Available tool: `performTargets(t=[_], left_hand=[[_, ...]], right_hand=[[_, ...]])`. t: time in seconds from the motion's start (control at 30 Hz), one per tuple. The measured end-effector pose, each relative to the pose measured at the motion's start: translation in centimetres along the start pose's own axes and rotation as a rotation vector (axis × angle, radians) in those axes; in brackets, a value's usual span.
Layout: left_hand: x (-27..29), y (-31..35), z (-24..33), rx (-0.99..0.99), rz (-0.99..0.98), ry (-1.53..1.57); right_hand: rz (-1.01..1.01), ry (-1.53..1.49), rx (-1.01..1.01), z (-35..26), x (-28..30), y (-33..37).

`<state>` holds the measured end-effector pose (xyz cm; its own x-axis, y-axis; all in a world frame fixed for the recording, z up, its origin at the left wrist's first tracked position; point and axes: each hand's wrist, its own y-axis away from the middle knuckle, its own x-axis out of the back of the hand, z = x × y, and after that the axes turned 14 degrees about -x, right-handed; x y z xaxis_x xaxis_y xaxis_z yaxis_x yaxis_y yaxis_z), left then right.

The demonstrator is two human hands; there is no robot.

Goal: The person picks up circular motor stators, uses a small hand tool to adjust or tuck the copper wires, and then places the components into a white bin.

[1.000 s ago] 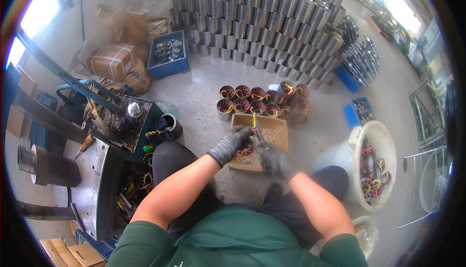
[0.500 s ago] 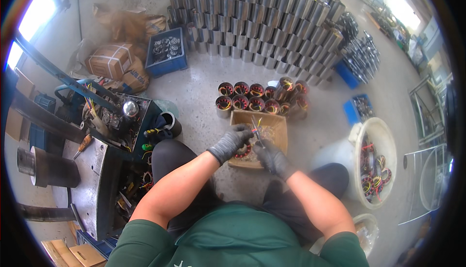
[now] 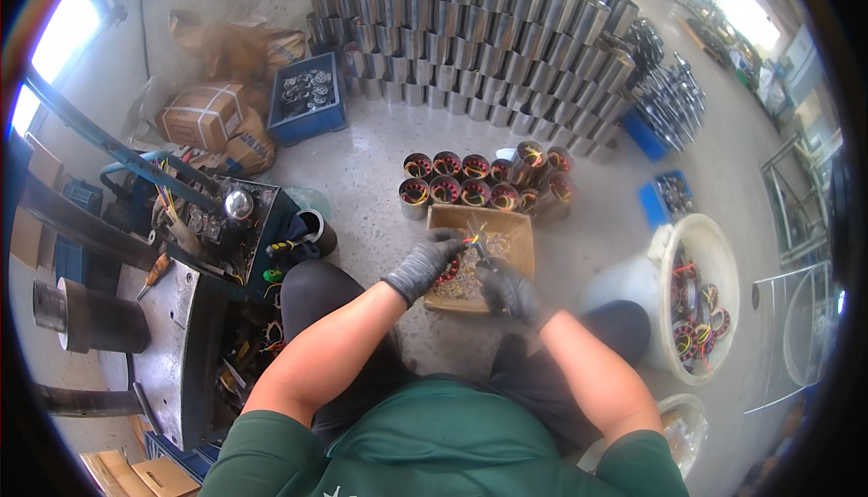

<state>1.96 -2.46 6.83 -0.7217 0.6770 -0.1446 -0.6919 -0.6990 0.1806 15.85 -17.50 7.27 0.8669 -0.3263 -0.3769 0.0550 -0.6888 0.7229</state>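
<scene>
Both my hands wear grey gloves and work above a cardboard box (image 3: 520, 244) on the floor between my knees. My left hand (image 3: 423, 264) is closed, pinching the red and yellow lead wires (image 3: 471, 240) of a stator. The stator (image 3: 450, 270), a ring with red insulation, hangs partly hidden below that hand. Closed around a dark hand tool, apparently wire cutters (image 3: 481, 249), my right hand (image 3: 508, 291) has the tool's tip up against the wires. Small coloured wire scraps (image 3: 466, 289) cover the bottom of the box.
Beyond the box stand several metal cylinders with wound stators (image 3: 475, 192). Stacked bare steel cylinders (image 3: 470, 36) rise behind. A white tub of stators (image 3: 669, 307) is at right. At left stands a machine with a steel plate (image 3: 163, 343); a blue crate (image 3: 307, 122) lies beyond it.
My right hand and the tool have shifted slightly, and the tool's tip now sits lower by the wires. My left hand keeps its hold, and the whole view has moved a little.
</scene>
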Motion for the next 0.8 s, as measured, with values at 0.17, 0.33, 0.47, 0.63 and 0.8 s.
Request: performTargets(t=[0.17,0.33,0.47,0.63,0.8], left_hand=[[0.2,-0.1,-0.6,-0.038,0.026,-0.044],[0.2,0.0,-0.3,-0.022,-0.084,-0.202],[0.2,-0.5,-2.2,-0.093,-0.036,-0.158],[0.3,-0.9,-2.5,-0.056,0.046,-0.078],[-0.2,-0.3,-1.6,-0.170,0.060,-0.150]], right_hand=[[0.060,-0.070,-0.111,-0.6,0.3,-0.3],[0.052,-0.111,-0.120,-0.6,1.0,-0.6],[0.160,0.142,-0.026,-1.8,-0.2,1.5],[0.201,0.104,-0.081,-1.0,-1.4,2.8],[-0.099,-0.249,-0.267,0.1,1.1,1.3]])
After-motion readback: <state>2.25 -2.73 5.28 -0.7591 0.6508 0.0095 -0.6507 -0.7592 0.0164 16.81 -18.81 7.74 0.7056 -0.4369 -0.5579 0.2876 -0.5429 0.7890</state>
